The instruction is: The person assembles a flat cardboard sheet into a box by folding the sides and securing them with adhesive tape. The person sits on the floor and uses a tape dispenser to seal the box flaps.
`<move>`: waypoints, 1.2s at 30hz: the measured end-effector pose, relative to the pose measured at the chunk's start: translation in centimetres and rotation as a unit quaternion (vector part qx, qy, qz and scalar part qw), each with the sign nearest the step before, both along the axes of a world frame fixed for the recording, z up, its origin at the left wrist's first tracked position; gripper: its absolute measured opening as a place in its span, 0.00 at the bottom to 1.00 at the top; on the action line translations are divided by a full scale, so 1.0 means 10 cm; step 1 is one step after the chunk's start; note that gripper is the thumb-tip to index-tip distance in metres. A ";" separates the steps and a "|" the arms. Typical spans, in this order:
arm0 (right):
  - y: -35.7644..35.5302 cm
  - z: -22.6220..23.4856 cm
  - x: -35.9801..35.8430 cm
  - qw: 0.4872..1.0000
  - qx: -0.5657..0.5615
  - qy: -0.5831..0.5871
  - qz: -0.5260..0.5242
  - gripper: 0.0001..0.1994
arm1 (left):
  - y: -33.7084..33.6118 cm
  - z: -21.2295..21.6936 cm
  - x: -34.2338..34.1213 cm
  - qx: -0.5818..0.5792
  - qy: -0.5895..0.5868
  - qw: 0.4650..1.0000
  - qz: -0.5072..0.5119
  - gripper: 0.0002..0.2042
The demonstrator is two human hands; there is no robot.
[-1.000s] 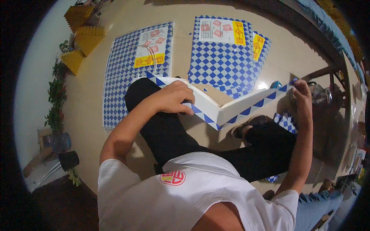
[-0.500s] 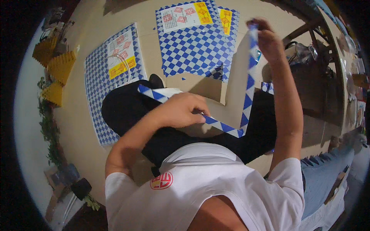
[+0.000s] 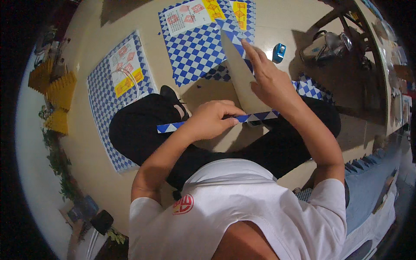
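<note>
My hands are apart, both on a folded blue-and-white strip (image 3: 262, 116) above the gap between my legs (image 3: 303, 132). My left hand (image 3: 210, 120) pinches its near section, whose long axis runs nine to three o'clock, slightly raised at three. From the bend, the far section (image 3: 239, 69) points to eleven o'clock; my right hand (image 3: 275, 82) lies against it, fingers straight.
</note>
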State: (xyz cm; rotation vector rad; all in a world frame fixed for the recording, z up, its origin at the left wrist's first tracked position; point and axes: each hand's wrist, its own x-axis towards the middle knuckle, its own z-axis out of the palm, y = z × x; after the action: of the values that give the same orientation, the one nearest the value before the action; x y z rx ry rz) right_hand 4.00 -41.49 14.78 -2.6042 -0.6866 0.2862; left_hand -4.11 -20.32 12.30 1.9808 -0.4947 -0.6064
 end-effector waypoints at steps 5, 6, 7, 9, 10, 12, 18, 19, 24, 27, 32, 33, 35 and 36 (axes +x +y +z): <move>-0.06 -0.17 0.07 0.996 0.068 0.030 -0.040 0.45 | 0.02 0.03 0.06 0.024 0.005 0.998 0.063 0.11; -0.04 -0.14 0.06 0.996 0.076 0.038 -0.036 0.44 | 0.04 0.04 0.09 0.028 -0.011 0.996 0.079 0.10; 0.00 -0.07 0.07 0.995 0.085 0.046 -0.032 0.44 | 0.04 0.07 0.12 0.032 -0.005 0.996 0.087 0.10; 0.02 -0.06 0.06 0.994 0.111 0.020 0.010 0.42 | 0.04 0.14 0.18 0.040 0.004 0.994 0.105 0.09; 0.01 -0.08 0.06 0.991 0.128 -0.016 0.048 0.42 | 0.03 0.12 0.21 0.018 -0.006 0.993 0.119 0.09; -0.01 -0.08 0.04 0.985 0.128 -0.042 0.111 0.40 | 0.00 0.11 0.23 0.066 -0.047 0.990 0.119 0.10; -0.18 -0.32 -0.02 0.987 0.122 -0.003 0.105 0.32 | -0.08 -0.12 0.22 0.138 -0.258 0.929 0.228 0.09; -0.19 -0.32 -0.03 0.986 0.137 -0.007 0.097 0.31 | -0.08 -0.14 0.21 0.165 -0.318 0.905 0.230 0.09; -0.25 -0.22 -0.07 0.990 0.107 0.031 0.087 0.28 | -0.14 -0.25 0.22 0.106 -0.386 0.880 0.256 0.12; -0.25 -0.10 -0.10 0.991 0.100 0.006 0.093 0.26 | -0.13 -0.18 0.22 0.078 -0.412 0.871 0.257 0.12; -0.27 -0.29 -0.19 0.991 0.110 0.068 0.040 0.24 | -0.14 -0.42 0.26 0.044 -0.407 0.873 0.266 0.12; -0.26 -0.28 -0.20 0.990 0.115 0.070 0.039 0.24 | -0.15 -0.45 0.26 0.037 -0.401 0.873 0.275 0.12; -0.24 -0.26 -0.18 0.989 0.124 0.075 0.034 0.23 | -0.11 -0.50 0.28 0.036 -0.417 0.867 0.271 0.13; -0.27 -0.29 -0.18 0.988 0.132 0.071 0.036 0.23 | -0.07 -0.44 0.30 0.033 -0.430 0.863 0.263 0.13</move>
State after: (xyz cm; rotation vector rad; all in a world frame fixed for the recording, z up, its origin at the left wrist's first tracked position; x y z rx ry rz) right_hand 2.23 -44.21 11.90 -2.2874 -0.7178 0.3731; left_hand -1.08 -21.05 7.88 2.2554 -0.4133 0.6555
